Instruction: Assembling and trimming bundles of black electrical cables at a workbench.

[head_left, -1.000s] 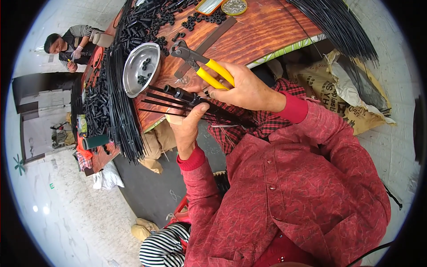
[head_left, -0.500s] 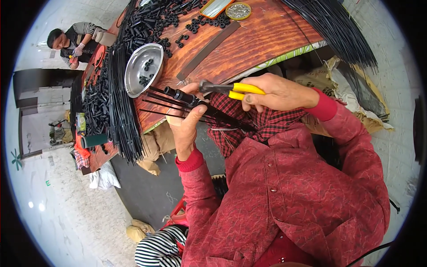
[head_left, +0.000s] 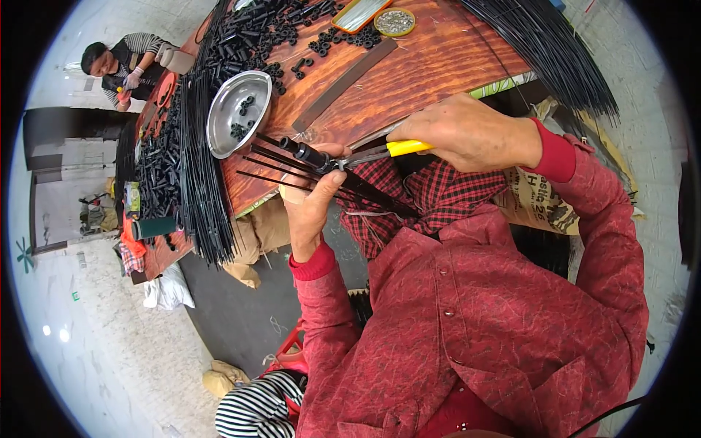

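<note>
My left hand is closed round a bundle of thin black rods, whose lower ends lie over my lap. A black cylindrical fitting sits on the bundle near my thumb. My right hand grips yellow-handled pliers, their metal jaws at the fitting beside my left thumb. Whether the jaws are closed on a wire or on the fitting itself is too small to tell.
A steel bowl with small black rings stands on the wooden table. Around it lie black rods, loose black fittings, a flat bar and a dish of small metal pieces. A co-worker sits at the far left.
My right hand has turned the pliers and brought their jaws down to the fitting by my left thumb. My left hand has shifted slightly right with the rods.
</note>
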`<state>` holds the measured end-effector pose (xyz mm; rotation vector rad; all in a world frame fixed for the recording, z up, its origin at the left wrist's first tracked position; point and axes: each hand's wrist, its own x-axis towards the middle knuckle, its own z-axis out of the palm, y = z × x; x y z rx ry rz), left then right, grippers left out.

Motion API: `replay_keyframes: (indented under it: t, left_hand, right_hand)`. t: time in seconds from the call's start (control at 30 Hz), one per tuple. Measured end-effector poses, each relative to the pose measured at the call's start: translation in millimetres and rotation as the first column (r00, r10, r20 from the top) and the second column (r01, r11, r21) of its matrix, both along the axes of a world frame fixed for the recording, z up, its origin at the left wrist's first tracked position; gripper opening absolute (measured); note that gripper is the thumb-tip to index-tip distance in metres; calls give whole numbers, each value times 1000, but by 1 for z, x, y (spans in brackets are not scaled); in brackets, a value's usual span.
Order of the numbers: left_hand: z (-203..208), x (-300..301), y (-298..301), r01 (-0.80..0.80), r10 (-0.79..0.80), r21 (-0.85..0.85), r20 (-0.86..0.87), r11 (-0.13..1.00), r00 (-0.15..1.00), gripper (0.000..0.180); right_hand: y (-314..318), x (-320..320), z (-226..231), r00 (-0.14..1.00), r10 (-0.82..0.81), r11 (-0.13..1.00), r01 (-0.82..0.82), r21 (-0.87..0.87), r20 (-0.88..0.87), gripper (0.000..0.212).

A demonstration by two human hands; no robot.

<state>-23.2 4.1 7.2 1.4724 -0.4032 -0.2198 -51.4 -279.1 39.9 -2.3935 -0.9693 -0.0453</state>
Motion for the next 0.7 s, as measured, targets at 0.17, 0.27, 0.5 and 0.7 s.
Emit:
replay_keyframes:
  t: [0.17, 0.27, 0.5, 0.7]
  left_hand:
    - [2, 0, -2, 4, -4, -10, -1, 1000, 1000, 36]
    - [2, -1, -4, 4, -4, -11, -4, 1000, 1000, 36]
    - [4, -4, -5, 109, -108, -89, 11, 990, 994, 39]
    - [2, 0, -8, 62, -66, -90, -37, 994, 997, 32]
  right_hand:
    - [-1, 0, 2, 1000, 12, 1000, -12, 2, -1, 33]
    - [-1, -4, 5, 1000, 8, 1000, -8, -10, -7, 25]
    - [-12, -11, -27, -387, 572, 818, 333, 469, -723, 53]
    - [-8, -29, -4, 308, 164, 851, 435, 292, -937, 44]
